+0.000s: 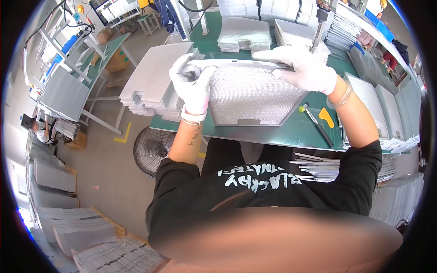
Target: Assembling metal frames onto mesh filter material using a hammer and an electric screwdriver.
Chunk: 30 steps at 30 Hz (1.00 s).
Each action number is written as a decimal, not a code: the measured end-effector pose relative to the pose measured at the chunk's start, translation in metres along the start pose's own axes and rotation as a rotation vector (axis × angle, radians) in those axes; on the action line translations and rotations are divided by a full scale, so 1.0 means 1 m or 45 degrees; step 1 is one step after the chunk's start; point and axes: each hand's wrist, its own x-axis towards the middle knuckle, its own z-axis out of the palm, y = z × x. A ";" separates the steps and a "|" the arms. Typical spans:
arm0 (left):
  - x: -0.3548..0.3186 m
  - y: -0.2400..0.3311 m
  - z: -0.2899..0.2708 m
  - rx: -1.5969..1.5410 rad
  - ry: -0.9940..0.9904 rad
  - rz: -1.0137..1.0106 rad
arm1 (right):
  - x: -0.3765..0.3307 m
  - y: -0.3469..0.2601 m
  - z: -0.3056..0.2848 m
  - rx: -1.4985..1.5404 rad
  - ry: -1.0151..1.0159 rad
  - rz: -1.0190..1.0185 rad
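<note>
A silver mesh filter panel with a metal frame lies on the green worktable in front of me. My left hand, in a white glove, grips the panel's left corner. My right hand, also gloved, presses flat on the panel's far right edge. A tool with a yellow-green tip and an orange scraper-like piece lie on the table just right of the panel.
Stacks of mesh panels sit left of the panel, with more stacks at the back and right. A floor fan stands under the table's left end. Piles of panels cover the floor at left. Another person is at far left.
</note>
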 end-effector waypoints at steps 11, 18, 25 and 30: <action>0.001 -0.025 -0.002 0.311 0.074 0.033 | 0.010 0.004 0.001 0.068 0.015 -0.075; 0.000 -0.008 0.004 -0.186 0.106 -0.213 | 0.008 0.005 0.001 0.071 -0.017 -0.072; 0.004 -0.018 -0.012 -0.327 -0.016 -0.253 | 0.006 0.012 0.008 0.068 0.037 -0.145; 0.000 -0.029 -0.011 -0.199 -0.205 -0.146 | -0.003 0.004 0.007 -0.343 0.237 -0.262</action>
